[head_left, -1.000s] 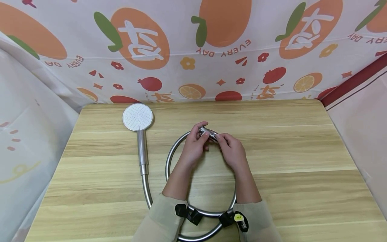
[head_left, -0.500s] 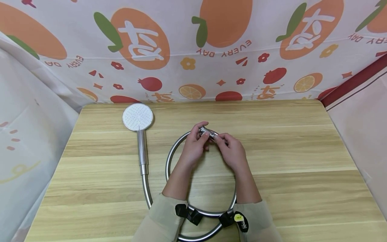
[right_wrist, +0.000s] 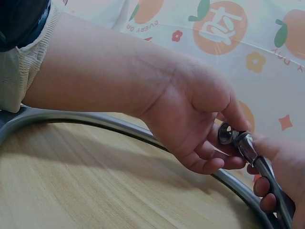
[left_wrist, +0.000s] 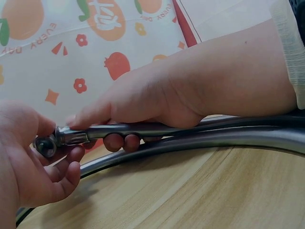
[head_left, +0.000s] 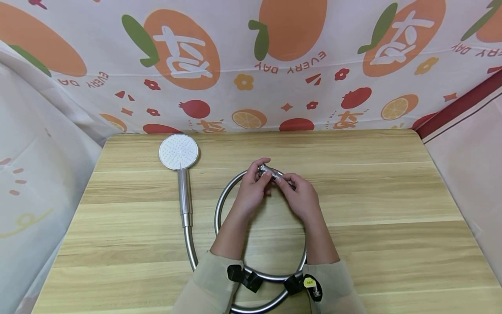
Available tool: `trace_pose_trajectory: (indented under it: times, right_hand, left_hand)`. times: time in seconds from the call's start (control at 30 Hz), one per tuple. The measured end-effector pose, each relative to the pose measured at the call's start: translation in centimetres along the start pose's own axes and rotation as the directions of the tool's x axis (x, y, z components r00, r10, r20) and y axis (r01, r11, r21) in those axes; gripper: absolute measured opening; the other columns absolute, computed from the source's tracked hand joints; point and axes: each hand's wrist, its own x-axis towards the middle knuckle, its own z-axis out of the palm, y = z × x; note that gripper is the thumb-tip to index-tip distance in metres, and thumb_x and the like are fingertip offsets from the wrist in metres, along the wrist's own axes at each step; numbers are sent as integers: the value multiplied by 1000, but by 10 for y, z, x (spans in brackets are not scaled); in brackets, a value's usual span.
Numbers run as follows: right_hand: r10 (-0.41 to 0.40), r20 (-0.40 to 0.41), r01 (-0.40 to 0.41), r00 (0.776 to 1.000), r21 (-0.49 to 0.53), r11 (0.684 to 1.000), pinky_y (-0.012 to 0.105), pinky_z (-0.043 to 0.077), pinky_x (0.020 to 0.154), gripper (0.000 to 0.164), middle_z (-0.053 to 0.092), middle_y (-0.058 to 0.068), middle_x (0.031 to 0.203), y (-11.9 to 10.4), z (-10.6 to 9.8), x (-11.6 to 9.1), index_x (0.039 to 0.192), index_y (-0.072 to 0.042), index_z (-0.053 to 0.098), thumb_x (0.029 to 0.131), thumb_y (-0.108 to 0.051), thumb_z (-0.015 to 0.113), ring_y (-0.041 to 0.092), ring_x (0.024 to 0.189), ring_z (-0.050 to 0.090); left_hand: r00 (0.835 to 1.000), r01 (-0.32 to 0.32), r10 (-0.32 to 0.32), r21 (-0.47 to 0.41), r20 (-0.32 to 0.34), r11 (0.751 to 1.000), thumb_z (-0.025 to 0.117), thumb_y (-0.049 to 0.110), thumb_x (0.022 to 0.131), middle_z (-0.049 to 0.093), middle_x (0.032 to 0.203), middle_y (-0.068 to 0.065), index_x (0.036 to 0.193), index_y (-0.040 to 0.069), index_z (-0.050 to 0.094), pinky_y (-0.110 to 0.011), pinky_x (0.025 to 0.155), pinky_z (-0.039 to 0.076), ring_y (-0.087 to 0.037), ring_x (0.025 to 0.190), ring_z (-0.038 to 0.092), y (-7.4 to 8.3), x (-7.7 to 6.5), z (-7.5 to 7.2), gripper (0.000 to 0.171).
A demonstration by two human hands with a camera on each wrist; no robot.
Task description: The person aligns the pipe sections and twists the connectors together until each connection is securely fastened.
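Note:
My left hand point(head_left: 251, 189) pinches a chrome hose connector point(head_left: 266, 170) between thumb and fingers. In the right wrist view, the nut's open threaded end point(right_wrist: 227, 134) shows beside the left fingers. My right hand point(head_left: 302, 194) grips the hose just behind this connector, its thumb and index close to the metal collar point(left_wrist: 76, 137); other right fingers point(left_wrist: 123, 142) curl under the hose. The silver shower hose point(head_left: 218, 213) loops around and under both forearms. At its other end, a chrome hand shower point(head_left: 179, 152) lies on the table to the left, spray face up, joined to the hose.
The wood-grain table point(head_left: 372, 196) is backed by a fruit-print cloth point(head_left: 243, 96). White cloth point(head_left: 43, 165) hangs at the left, and a pale panel point(head_left: 466, 144) with a red strip stands at the right. Black straps point(head_left: 251, 279) cross the cuffs.
My right thumb and fingers have shifted slightly left along the hose, closer to the connector. The left hand, the hose loop and the hand shower have stayed where they were.

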Motion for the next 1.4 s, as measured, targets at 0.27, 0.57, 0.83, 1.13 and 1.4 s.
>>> trace_pose_trajectory:
  times: [0.27, 0.57, 0.83, 1.13, 1.4]
  right_hand:
    - [2, 9, -2, 1000, 5, 1000, 45, 48, 89, 47, 70, -2, 111, 1, 0, 0, 109, -26, 70, 91, -66, 53, 21, 103, 62]
    - [-8, 5, 8, 1000, -4, 1000, 45, 48, 88, 46, 71, -2, 110, 0, 0, 0, 108, -27, 70, 91, -66, 53, 21, 101, 62]
    - [-7, 7, 7, 1000, -5, 1000, 45, 48, 88, 45, 71, -2, 112, -1, 0, 1, 108, -27, 71, 90, -65, 55, 21, 101, 62]
    - [4, 3, -4, 1000, -30, 1000, 40, 48, 82, 49, 69, -2, 109, -2, 0, 1, 110, -28, 68, 82, -68, 65, 20, 95, 61]
    - [11, 6, -11, 1000, -28, 1000, 45, 48, 88, 43, 70, -2, 111, -4, -1, 0, 106, -26, 71, 94, -62, 51, 22, 101, 62]
  left_hand:
    - [1000, 0, 0, -1, -5, 1000, 53, 9, 101, 65, 112, -16, 141, 13, 49, -31, 64, 50, -29, 89, 62, 0, 0, 0, 40]
    - [1000, 4, -4, -3, 0, 1000, 53, 10, 101, 64, 115, -18, 142, 13, 48, -31, 65, 50, -28, 88, 61, 0, 1, -1, 41]
    - [1000, 1, -1, -10, 6, 1000, 52, 10, 101, 64, 117, -19, 142, 12, 48, -32, 65, 49, -26, 88, 61, 2, 0, -1, 41]
    - [1000, 16, -16, 4, 2, 1000, 53, 11, 101, 65, 119, -18, 142, 14, 48, -32, 67, 50, -17, 81, 57, 3, 0, -2, 42]
    - [1000, 11, -11, 6, -6, 1000, 54, 10, 100, 64, 118, -18, 141, 13, 49, -32, 65, 50, -29, 91, 58, 3, 1, -1, 42]
